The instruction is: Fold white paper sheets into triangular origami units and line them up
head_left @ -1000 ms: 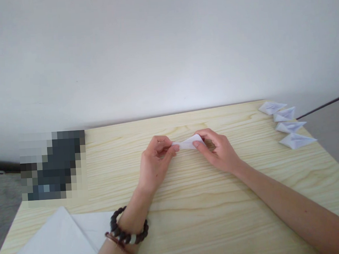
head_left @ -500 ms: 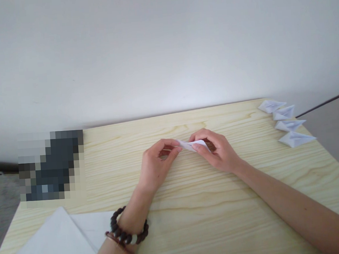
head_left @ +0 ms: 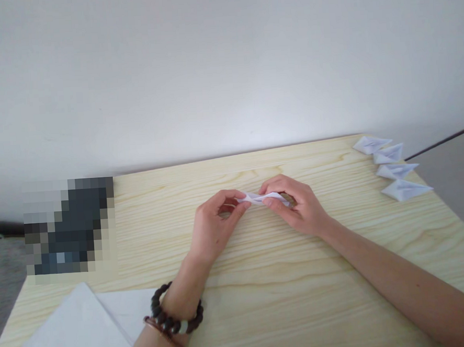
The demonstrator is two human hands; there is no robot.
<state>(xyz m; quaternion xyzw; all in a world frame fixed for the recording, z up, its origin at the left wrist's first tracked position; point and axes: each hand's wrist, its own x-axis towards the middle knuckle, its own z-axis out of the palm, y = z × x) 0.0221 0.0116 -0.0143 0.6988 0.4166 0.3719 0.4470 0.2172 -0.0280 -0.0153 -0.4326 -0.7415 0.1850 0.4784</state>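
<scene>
Both hands hold a small folded piece of white paper just above the pale wooden table. My left hand pinches its left end between thumb and fingers; a dark bead bracelet circles that wrist. My right hand grips the right end, fingers curled over the fold. The paper's middle shows between the two hands; its right end is hidden under my right fingers.
Several folded white paper pieces lie in a row at the table's far right corner. Flat white sheets rest at the near left corner. A blurred dark object sits at the left edge. A plain wall rises behind.
The paper has been worked narrower between my fingers, and my right fingers have slid over more of it. Both hands stay in the same spot.
</scene>
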